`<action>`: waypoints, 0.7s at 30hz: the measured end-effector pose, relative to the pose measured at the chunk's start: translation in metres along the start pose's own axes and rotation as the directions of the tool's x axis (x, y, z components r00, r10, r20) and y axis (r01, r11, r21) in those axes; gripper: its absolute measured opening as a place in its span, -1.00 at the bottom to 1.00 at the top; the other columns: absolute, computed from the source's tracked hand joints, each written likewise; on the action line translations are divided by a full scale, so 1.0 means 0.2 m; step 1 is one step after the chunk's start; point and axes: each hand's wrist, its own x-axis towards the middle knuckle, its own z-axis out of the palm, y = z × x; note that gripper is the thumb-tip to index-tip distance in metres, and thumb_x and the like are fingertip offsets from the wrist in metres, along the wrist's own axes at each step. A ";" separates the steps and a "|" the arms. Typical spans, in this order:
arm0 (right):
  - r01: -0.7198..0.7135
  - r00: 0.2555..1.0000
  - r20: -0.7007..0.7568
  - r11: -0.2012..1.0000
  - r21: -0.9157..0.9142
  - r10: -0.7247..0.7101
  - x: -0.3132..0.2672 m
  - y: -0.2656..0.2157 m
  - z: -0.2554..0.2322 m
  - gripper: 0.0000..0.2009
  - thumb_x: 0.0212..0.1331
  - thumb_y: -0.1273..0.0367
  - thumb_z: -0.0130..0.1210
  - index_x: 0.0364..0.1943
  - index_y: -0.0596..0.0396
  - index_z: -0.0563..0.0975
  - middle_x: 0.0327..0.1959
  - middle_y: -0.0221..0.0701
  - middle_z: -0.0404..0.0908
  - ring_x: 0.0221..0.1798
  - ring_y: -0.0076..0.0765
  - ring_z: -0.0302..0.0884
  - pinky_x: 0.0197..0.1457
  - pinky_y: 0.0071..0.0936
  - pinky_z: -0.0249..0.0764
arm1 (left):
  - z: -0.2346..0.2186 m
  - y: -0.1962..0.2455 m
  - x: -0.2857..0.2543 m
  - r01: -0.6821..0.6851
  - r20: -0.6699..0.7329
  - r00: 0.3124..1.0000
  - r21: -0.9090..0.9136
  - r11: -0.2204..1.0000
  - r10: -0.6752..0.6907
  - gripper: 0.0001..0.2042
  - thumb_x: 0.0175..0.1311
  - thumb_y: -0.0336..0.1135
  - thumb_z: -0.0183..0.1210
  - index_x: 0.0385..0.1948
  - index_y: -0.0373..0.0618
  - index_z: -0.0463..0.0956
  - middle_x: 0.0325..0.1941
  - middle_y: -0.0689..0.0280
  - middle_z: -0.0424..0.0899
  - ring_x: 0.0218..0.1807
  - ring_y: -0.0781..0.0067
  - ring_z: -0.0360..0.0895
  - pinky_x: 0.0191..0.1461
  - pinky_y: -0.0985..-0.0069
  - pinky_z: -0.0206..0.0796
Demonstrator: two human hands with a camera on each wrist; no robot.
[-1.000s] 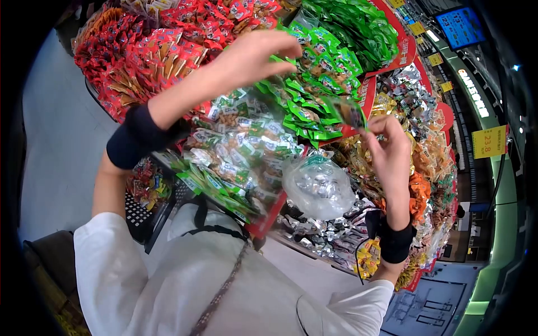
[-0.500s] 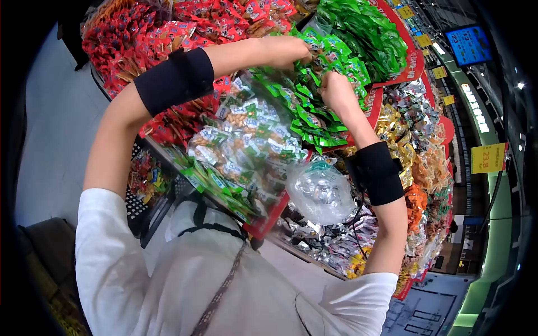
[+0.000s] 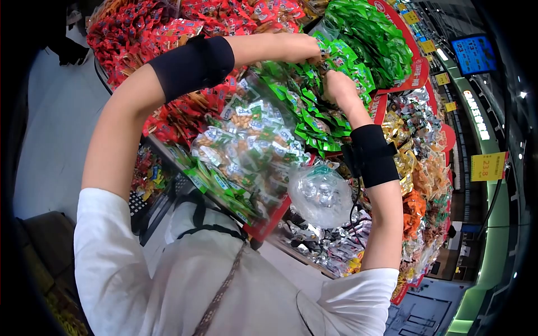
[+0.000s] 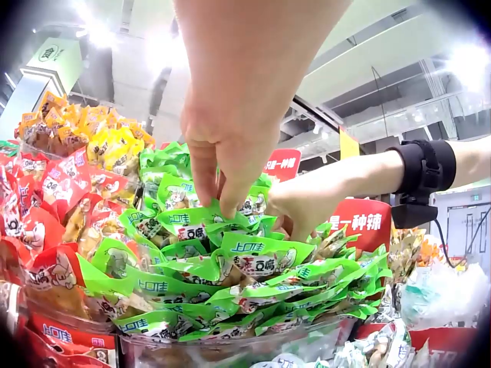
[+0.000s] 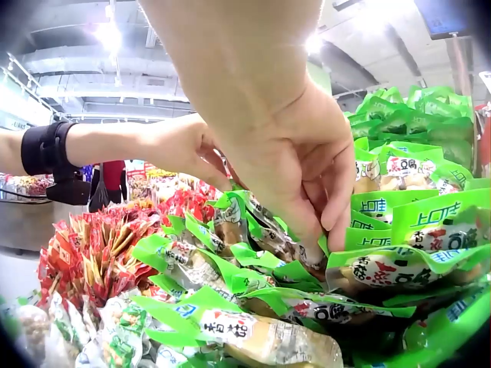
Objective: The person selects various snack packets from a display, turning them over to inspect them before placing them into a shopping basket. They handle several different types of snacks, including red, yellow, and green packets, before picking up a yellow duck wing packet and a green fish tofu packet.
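Note:
Both hands are in the heap of green snack packets (image 3: 319, 112), which have clear windows showing brown food. My left hand (image 4: 230, 153) reaches down from above, thumb and fingertips pinching the top edge of a green packet (image 4: 201, 230) in the left wrist view. Close beside it, my right hand (image 5: 307, 169) has its fingers bent down among the packets and pinches a green packet, its fingertips partly hidden by the wrappers. In the head view the left hand (image 3: 302, 48) is just beyond the right hand (image 3: 339, 88).
Red packets (image 3: 168, 33) lie to the left, and white-and-green nut packets (image 3: 246, 134) nearer. A clear plastic bag (image 3: 319, 196) rests on silver-wrapped sweets. Gold and orange sweets (image 3: 414, 207) run along the right. A red sign (image 4: 360, 222) stands behind the green heap.
Earlier the right hand held up a green packet at the right of the heap and the left hovered over it. Both have since gone down into the packets, close together.

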 end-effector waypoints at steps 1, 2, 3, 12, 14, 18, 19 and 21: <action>0.006 0.999 0.042 1.000 0.008 -0.006 0.01 0.01 0.00 -0.81 -0.15 0.45 0.11 -0.36 0.15 0.55 -0.29 -0.12 0.57 -0.21 -0.10 0.55 -0.17 -0.25 0.48 | 0.00 0.00 0.00 0.015 0.021 1.000 0.000 1.000 -0.015 -0.91 -0.09 -0.45 0.08 -0.53 -0.23 0.44 -0.50 0.09 0.52 -0.38 0.06 0.49 -0.29 0.25 0.32; 0.012 0.996 0.084 1.000 0.016 -0.013 0.03 0.02 0.00 -0.80 -0.17 0.44 0.15 -0.37 0.16 0.55 -0.32 -0.13 0.58 -0.25 -0.13 0.56 -0.21 -0.28 0.49 | -0.01 0.01 0.01 0.013 0.025 1.000 0.003 1.000 -0.013 -0.90 -0.10 -0.45 0.09 -0.52 -0.23 0.44 -0.50 0.09 0.52 -0.38 0.07 0.50 -0.28 0.25 0.33; 0.017 0.992 0.125 1.000 0.026 -0.020 0.04 0.03 -0.01 -0.79 -0.19 0.43 0.19 -0.37 0.18 0.55 -0.34 -0.14 0.59 -0.29 -0.15 0.58 -0.24 -0.30 0.50 | -0.01 0.01 0.01 0.011 0.030 0.999 0.006 1.000 -0.011 -0.90 -0.10 -0.44 0.09 -0.51 -0.23 0.44 -0.50 0.09 0.53 -0.37 0.07 0.50 -0.28 0.25 0.33; 0.069 0.995 -0.097 0.913 0.402 -0.032 -0.29 0.19 -0.32 -0.68 -0.06 0.14 0.16 -0.39 0.13 0.55 -0.47 -0.26 0.58 -0.35 -0.21 0.54 -0.21 -0.35 0.40 | 0.02 0.05 0.02 -0.028 0.035 0.999 0.170 0.985 0.023 -0.88 -0.02 -0.42 0.06 -0.42 -0.19 0.45 -0.34 0.20 0.54 -0.24 0.12 0.50 -0.24 0.24 0.37; 0.122 0.973 -0.227 0.913 0.388 -0.033 -0.42 0.24 -0.34 -0.70 -0.03 0.16 0.14 -0.38 0.12 0.54 -0.46 -0.24 0.58 -0.33 -0.18 0.54 -0.23 -0.34 0.40 | 0.03 0.04 0.02 -0.093 0.045 0.995 0.245 0.965 0.084 -0.88 -0.01 -0.43 0.05 -0.41 -0.19 0.44 -0.28 0.24 0.53 -0.19 0.15 0.49 -0.23 0.27 0.38; 0.090 0.966 -0.257 0.909 0.407 0.020 -0.74 0.22 -0.32 -0.77 0.02 0.22 0.09 -0.38 0.09 0.53 -0.58 -0.26 0.55 -0.46 -0.21 0.53 -0.33 -0.32 0.40 | 0.06 0.08 0.07 -0.240 0.146 0.970 0.435 0.868 0.195 -0.86 -0.05 -0.46 0.05 -0.39 -0.18 0.44 -0.27 0.24 0.53 -0.18 0.22 0.50 -0.24 0.36 0.41; 0.089 0.967 -0.252 0.905 0.417 0.021 -0.80 0.21 -0.30 -0.78 0.03 0.22 0.09 -0.39 0.09 0.52 -0.59 -0.25 0.54 -0.46 -0.21 0.53 -0.35 -0.32 0.40 | 0.07 0.09 0.09 -0.274 0.175 0.961 0.487 0.829 0.215 -0.85 -0.07 -0.46 0.05 -0.39 -0.18 0.45 -0.29 0.23 0.54 -0.20 0.24 0.51 -0.25 0.38 0.41; 0.089 0.968 -0.250 0.899 0.430 0.024 -0.91 0.18 -0.26 -0.79 0.02 0.24 0.10 -0.40 0.09 0.52 -0.58 -0.25 0.53 -0.48 -0.21 0.52 -0.38 -0.33 0.39 | 0.08 0.10 0.13 -0.277 0.157 0.961 0.468 0.839 0.230 -0.89 -0.11 -0.45 0.07 -0.48 -0.19 0.47 -0.40 0.22 0.55 -0.29 0.24 0.53 -0.32 0.40 0.41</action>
